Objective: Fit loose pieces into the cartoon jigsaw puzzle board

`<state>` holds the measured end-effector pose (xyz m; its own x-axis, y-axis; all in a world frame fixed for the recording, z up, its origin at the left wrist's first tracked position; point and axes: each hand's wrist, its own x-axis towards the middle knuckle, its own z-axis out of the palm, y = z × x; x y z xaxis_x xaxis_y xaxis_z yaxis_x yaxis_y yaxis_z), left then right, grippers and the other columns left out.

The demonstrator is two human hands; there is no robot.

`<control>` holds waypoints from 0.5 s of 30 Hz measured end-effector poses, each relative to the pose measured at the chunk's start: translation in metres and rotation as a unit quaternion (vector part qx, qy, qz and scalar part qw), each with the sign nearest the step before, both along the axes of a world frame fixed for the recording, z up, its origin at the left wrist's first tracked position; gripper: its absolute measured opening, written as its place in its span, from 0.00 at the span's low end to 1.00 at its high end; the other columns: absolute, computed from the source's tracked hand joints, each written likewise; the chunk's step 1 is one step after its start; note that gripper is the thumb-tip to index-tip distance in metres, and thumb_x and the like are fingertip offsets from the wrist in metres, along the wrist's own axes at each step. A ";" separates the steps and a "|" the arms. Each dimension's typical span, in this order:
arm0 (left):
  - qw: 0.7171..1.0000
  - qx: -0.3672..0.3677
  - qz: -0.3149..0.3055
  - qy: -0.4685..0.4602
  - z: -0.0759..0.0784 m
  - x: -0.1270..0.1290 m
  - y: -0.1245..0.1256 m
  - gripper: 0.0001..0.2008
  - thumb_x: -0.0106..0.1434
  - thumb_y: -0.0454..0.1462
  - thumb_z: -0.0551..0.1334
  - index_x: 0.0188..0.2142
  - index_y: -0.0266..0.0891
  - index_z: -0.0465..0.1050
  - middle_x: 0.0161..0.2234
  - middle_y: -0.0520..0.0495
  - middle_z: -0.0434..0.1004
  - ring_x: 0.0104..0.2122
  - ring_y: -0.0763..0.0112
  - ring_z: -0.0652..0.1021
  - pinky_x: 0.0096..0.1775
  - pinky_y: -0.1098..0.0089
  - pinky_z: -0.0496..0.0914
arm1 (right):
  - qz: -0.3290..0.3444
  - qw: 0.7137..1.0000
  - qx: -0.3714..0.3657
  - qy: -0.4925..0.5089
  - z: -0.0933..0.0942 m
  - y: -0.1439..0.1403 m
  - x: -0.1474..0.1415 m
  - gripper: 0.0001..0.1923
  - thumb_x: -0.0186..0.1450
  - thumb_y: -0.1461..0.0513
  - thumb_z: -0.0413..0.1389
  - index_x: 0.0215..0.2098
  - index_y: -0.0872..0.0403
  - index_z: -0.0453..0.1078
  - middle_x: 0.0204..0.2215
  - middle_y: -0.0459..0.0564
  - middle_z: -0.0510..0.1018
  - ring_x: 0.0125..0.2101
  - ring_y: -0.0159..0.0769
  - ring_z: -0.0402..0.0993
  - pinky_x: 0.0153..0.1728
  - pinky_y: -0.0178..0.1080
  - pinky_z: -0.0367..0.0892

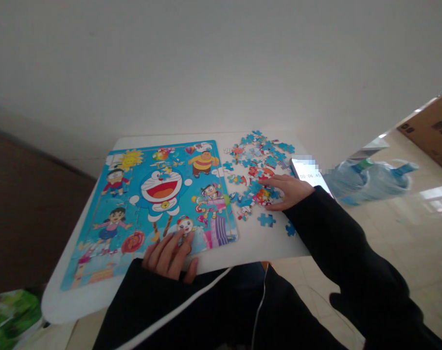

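Note:
A blue cartoon jigsaw puzzle board (133, 228) lies flat on the white table, with a big laughing blue-and-white cat figure in its middle. My left hand (171, 255) rests on the board's near edge, fingers spread and lying flat, partly covering a small yellow figure. To the right of the board is a heap of loose puzzle pieces (253, 158), mostly blue with some red and multicoloured ones. My right hand (288, 191) reaches over the heap's right side, its fingers stretched out and thumb apart, touching pieces. What lies under its fingertips is partly hidden.
A phone (308, 171) showing a running timer lies at the table's right edge, beside my right wrist. A white wall (206, 73) rises behind the table (56, 306). Large plastic water bottles (374, 177) and a cardboard box (432, 129) stand on the floor to the right.

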<state>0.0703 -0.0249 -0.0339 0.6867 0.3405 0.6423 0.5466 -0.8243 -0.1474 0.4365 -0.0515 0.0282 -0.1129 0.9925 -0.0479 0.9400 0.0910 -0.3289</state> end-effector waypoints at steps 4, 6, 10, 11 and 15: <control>0.999 -0.031 0.026 -0.024 0.000 0.002 -0.003 0.23 0.58 0.40 0.58 0.54 0.40 0.63 0.43 0.40 0.74 0.40 0.58 0.75 0.40 0.61 0.69 | -0.044 0.999 0.018 -0.023 0.003 -0.001 -0.008 0.39 0.46 0.46 0.62 0.54 0.49 0.65 0.46 0.56 0.73 0.45 0.50 0.71 0.45 0.49 0.67; 0.998 -0.042 0.039 -0.041 0.000 0.004 -0.005 0.21 0.59 0.40 0.57 0.52 0.40 0.64 0.43 0.40 0.74 0.41 0.56 0.74 0.40 0.59 0.69 | -0.057 0.998 0.010 -0.033 0.006 0.001 -0.013 0.38 0.46 0.45 0.62 0.53 0.49 0.65 0.46 0.56 0.73 0.44 0.51 0.71 0.44 0.50 0.67; 0.996 -0.050 0.055 -0.053 0.000 0.006 -0.008 0.17 0.60 0.40 0.56 0.48 0.38 0.68 0.44 0.39 0.75 0.42 0.55 0.74 0.41 0.58 0.68 | -0.048 0.999 -0.009 0.011 0.007 0.006 -0.015 0.38 0.45 0.50 0.64 0.52 0.53 0.65 0.43 0.57 0.73 0.40 0.47 0.72 0.43 0.47 0.68; 0.996 -0.054 0.058 -0.051 0.000 0.007 -0.009 0.17 0.60 0.39 0.56 0.48 0.38 0.68 0.44 0.39 0.74 0.42 0.55 0.74 0.41 0.58 0.68 | -0.050 0.998 -0.006 0.034 0.007 0.008 -0.013 0.39 0.44 0.51 0.64 0.52 0.54 0.65 0.42 0.57 0.73 0.38 0.45 0.72 0.41 0.46 0.69; 0.994 -0.065 0.072 -0.044 0.003 0.005 -0.012 0.17 0.60 0.39 0.55 0.49 0.39 0.67 0.45 0.40 0.74 0.44 0.55 0.74 0.41 0.57 0.68 | -0.086 0.986 0.017 0.142 0.000 0.013 -0.007 0.35 0.44 0.55 0.64 0.49 0.52 0.65 0.36 0.51 0.73 0.31 0.37 0.71 0.32 0.41 0.70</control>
<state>0.0753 -0.0373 -0.0312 0.5682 0.5147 0.6421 0.6660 -0.7459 0.0085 0.4293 -0.0389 0.0282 0.0533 0.9986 -0.0040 0.8127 -0.0457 -0.5809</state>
